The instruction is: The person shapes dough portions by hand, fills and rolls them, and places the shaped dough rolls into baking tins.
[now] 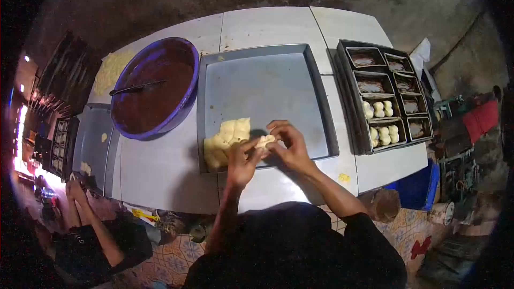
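A small piece of pale dough (264, 141) is pinched between the fingertips of both hands, above the near edge of a wide metal tray (262, 88). My left hand (243, 160) grips its left side, close to a block of dough portions (231, 138) lying in the tray's near left corner. From the right, my right hand (292, 147) closes on the same piece with thumb and fingers. Parts of the dough are hidden behind the fingers.
Left of the tray stands a purple basin (195, 83) of brown filling with a dark-handled utensil (136, 88). At right, a rack of loaf tins (342, 96) has shaped dough (384, 135) in two compartments. A co-worker's arm (96, 219) is at lower left, beside another tray (96, 144).
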A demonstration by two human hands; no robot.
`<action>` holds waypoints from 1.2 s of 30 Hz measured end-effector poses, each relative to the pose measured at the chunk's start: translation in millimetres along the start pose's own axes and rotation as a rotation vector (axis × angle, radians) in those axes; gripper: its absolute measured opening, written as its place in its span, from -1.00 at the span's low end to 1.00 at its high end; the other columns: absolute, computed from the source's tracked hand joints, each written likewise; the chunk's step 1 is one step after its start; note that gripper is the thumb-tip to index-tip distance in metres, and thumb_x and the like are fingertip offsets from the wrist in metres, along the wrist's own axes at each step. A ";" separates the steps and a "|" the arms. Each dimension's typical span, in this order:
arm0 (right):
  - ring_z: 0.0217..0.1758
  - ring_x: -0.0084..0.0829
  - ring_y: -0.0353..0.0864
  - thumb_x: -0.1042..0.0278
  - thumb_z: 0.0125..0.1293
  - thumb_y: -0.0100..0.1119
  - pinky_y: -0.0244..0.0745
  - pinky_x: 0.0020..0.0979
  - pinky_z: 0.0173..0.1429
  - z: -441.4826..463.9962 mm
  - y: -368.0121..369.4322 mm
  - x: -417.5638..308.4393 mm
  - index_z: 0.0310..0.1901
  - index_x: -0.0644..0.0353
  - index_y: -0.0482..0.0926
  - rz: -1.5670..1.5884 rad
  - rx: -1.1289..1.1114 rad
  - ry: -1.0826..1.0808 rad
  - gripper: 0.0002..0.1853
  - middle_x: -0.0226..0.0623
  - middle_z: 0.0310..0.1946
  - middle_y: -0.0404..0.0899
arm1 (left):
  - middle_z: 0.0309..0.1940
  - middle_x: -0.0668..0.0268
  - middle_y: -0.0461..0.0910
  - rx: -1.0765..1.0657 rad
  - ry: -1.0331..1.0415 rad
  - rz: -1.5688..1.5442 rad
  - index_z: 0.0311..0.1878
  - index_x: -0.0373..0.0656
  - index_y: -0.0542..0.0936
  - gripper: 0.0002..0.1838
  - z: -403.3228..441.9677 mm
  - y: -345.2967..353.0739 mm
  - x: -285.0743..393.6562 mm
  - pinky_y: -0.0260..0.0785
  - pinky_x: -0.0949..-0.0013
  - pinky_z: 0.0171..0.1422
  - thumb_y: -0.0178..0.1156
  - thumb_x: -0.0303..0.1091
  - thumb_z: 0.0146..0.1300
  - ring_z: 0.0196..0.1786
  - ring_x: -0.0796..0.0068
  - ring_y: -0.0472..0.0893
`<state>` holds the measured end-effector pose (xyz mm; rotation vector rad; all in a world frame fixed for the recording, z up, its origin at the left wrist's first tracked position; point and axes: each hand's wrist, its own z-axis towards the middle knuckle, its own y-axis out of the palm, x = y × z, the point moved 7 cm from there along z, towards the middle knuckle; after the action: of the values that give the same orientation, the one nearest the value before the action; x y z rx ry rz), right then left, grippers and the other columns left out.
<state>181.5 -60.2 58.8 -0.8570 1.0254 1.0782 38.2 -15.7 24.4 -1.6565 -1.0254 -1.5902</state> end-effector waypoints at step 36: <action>-0.18 -0.12 0.58 0.47 0.07 0.23 0.49 -0.20 -0.11 84.5 68.2 118.3 -0.23 0.31 0.51 -0.436 -0.178 0.089 -0.78 0.01 -0.29 0.57 | 0.42 -0.13 0.10 0.220 -0.001 1.208 0.47 -0.33 -0.18 0.11 59.3 -63.1 -61.7 -0.37 -0.25 0.51 0.39 -0.17 0.07 0.49 -0.04 0.08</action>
<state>151.9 68.8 -32.1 -1.2177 0.7719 0.7700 16.2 60.0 -47.0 -1.5868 -0.0551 -0.6264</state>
